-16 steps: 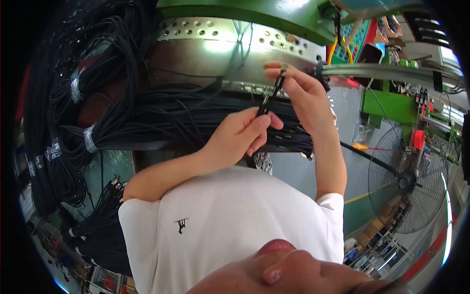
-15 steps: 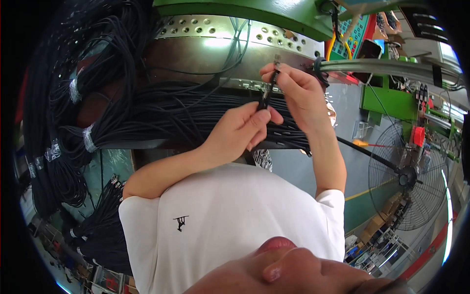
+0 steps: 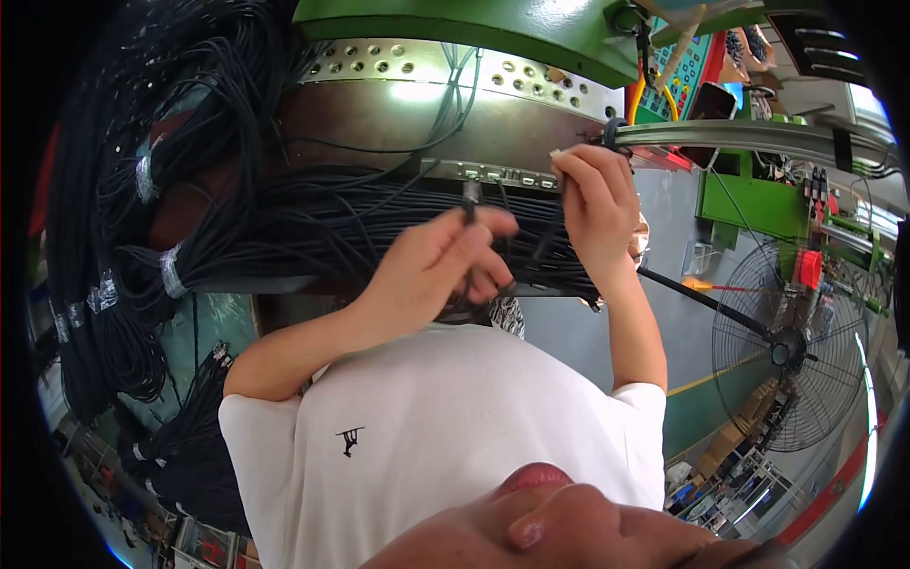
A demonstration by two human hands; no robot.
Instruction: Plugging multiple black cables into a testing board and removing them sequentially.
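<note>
My left hand (image 3: 427, 266) is closed round a black cable (image 3: 470, 214) whose silvery plug end (image 3: 472, 192) points up between thumb and fingers; the fingers are slightly smeared by motion. To its right, my right hand (image 3: 604, 209) is raised with its fingertips pinched together. A small pale tip (image 3: 556, 155) shows at those fingertips, and a blurred black length of cable (image 3: 545, 242) hangs below them. Just beyond both hands runs a metal strip (image 3: 512, 176) with several small connectors or sockets in it. Under the hands lies a thick bundle of black cables (image 3: 332, 223).
More black cable coils (image 3: 123, 351), tied with clear wrap, hang at the left. A green machine beam (image 3: 464, 28) and a perforated metal plate (image 3: 379, 62) stand at the back. To the right are a horizontal metal bar (image 3: 730, 136) and a large floor fan (image 3: 787, 351).
My hands have moved apart: the left one down and to the left with a cable, the right one slightly right and down. Half a second ago both were on one black cable end.
</note>
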